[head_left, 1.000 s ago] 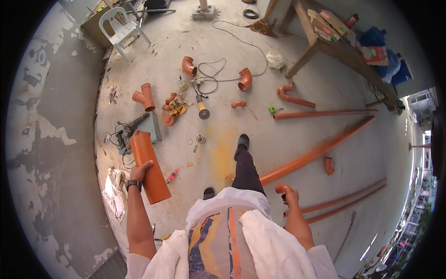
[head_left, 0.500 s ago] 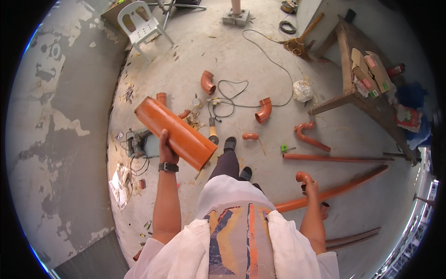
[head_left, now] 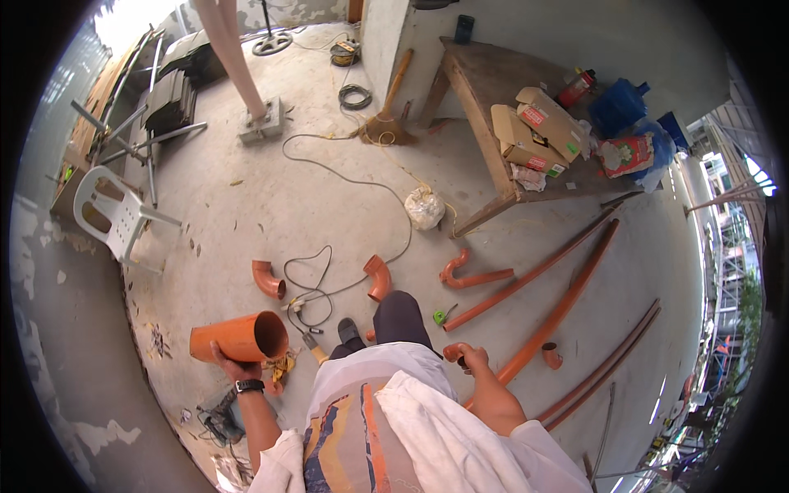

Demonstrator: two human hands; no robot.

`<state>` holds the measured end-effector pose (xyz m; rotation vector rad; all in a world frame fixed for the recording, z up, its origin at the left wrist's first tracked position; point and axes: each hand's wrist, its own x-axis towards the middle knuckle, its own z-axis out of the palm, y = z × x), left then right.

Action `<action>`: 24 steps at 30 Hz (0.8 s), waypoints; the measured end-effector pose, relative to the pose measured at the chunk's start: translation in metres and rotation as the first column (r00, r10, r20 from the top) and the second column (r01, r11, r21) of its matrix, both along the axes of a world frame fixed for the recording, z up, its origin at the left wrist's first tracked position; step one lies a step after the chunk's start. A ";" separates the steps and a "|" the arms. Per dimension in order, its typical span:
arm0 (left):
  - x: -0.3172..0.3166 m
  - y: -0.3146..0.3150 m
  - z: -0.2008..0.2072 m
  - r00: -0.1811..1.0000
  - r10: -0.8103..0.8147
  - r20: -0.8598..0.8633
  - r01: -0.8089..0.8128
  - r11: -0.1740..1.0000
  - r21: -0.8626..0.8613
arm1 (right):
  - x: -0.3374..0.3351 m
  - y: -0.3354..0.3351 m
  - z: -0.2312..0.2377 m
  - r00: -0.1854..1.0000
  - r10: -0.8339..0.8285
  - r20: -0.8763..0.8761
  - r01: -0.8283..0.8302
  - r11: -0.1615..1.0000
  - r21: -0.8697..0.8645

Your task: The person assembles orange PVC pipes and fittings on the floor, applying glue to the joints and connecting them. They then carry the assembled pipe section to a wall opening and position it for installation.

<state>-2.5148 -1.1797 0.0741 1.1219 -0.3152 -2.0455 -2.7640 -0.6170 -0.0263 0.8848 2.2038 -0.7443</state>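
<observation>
A short, wide length of orange pipe (head_left: 223,338) is gripped in my left hand (head_left: 233,367), its open end turned to the right. My right hand (head_left: 475,361) is closed around a small orange pipe elbow (head_left: 452,352), partly hidden by my fingers. Beyond the wide pipe lies one orange elbow (head_left: 267,280) on the floor, with another elbow (head_left: 378,277) to its right. A P-trap-shaped orange pipe (head_left: 475,278) rests farther right, near a small green tool (head_left: 440,315). A yellow-bodied power tool (head_left: 313,346) is partly hidden beside my foot.
Long orange pipes (head_left: 567,300) stretch across the floor at right, with a small fitting (head_left: 552,356) beside them. A wooden table (head_left: 481,107) holds cardboard boxes. A cable (head_left: 408,226) loops over the concrete past a white bag (head_left: 424,209). A white plastic chair (head_left: 117,215) stands left.
My view has swung to the right, toward the table. The wide pipe has turned so that its open end shows. Both hands keep hold of their pieces, and my legs have shifted.
</observation>
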 end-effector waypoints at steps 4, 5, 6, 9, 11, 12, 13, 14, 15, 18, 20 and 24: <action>-0.047 -0.053 -0.013 0.993 0.060 0.099 -0.058 0.998 -0.018 | -0.024 -0.040 -0.006 0.998 -0.057 0.003 0.057 0.997 -0.055; -0.057 -0.068 -0.017 0.993 0.060 0.100 -0.060 0.998 -0.002 | -0.033 -0.051 -0.007 0.998 -0.062 0.022 0.063 0.997 -0.041; -0.069 -0.081 -0.023 0.990 0.083 0.117 -0.088 0.995 0.045 | -0.044 -0.062 -0.009 0.997 -0.070 0.041 0.070 0.998 -0.003; -0.102 -0.115 -0.034 0.995 0.029 0.096 -0.032 0.999 0.032 | -0.106 -0.102 -0.019 0.990 -0.113 0.079 0.116 0.992 -0.039; -0.127 -0.134 -0.042 0.987 0.069 0.145 -0.075 0.996 0.040 | -0.162 -0.138 -0.031 0.990 -0.143 0.001 0.142 0.988 -0.063; -0.141 -0.139 -0.044 0.977 0.107 0.185 -0.118 0.992 0.048 | -0.191 -0.152 -0.034 0.987 -0.158 -0.039 0.155 0.985 -0.072; -0.155 -0.149 -0.049 0.964 0.150 0.222 -0.166 0.984 0.056 | -0.222 -0.169 -0.043 0.989 -0.141 -0.054 0.133 0.983 -0.127; -0.175 -0.161 -0.048 0.950 0.191 0.246 -0.212 0.976 0.060 | -0.260 -0.189 -0.046 0.989 -0.125 -0.074 0.109 0.977 -0.185; -0.194 -0.169 -0.045 0.951 0.199 0.236 -0.223 0.972 0.080 | -0.297 -0.207 -0.045 0.989 -0.128 -0.077 0.109 0.970 -0.219; -0.249 -0.189 -0.025 0.899 0.269 0.346 -0.321 0.942 0.101 | -0.413 -0.257 -0.027 0.981 -0.103 -0.166 0.060 0.969 -0.241; -0.290 -0.206 -0.012 0.885 0.270 0.380 -0.340 0.931 0.131 | -0.502 -0.286 -0.005 0.935 -0.245 -0.255 0.126 0.904 -0.408; -0.347 -0.238 0.005 0.910 0.203 0.362 -0.271 0.951 0.149 | -0.676 -0.304 0.054 0.659 -0.752 -0.038 0.282 0.293 -0.914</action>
